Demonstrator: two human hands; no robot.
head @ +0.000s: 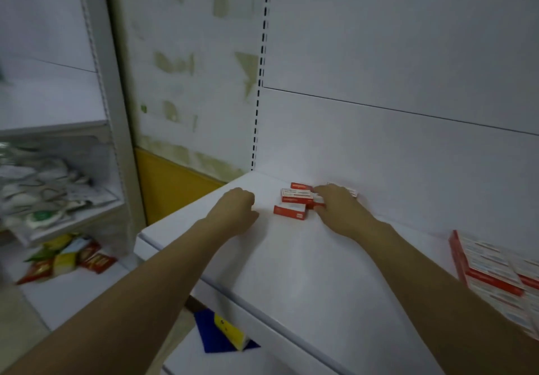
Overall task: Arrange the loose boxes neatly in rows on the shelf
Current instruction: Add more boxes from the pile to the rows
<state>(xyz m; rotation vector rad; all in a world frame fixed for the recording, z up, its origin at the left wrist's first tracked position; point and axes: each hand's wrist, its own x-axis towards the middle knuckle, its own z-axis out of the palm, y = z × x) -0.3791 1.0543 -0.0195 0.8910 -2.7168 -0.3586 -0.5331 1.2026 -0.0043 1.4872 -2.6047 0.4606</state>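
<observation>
Several small red-and-white boxes lie loose near the back left corner of the white shelf (291, 261). One box (290, 212) lies nearest the front, a second (296, 195) behind it, a third (301, 185) by the back panel. My right hand (339, 208) rests over the right side of this cluster, fingers touching a box (316, 205) that is mostly hidden; whether it grips it is unclear. A white box (350, 191) peeks out beyond its knuckles. My left hand (233, 211) lies curled on the shelf left of the boxes, holding nothing.
A larger group of red-and-white boxes (493, 272) sits at the shelf's right edge. To the left stands another shelving unit with white packets (43, 188); snack packets (70, 258) lie on its lowest shelf. A blue-and-yellow item (227, 331) lies below.
</observation>
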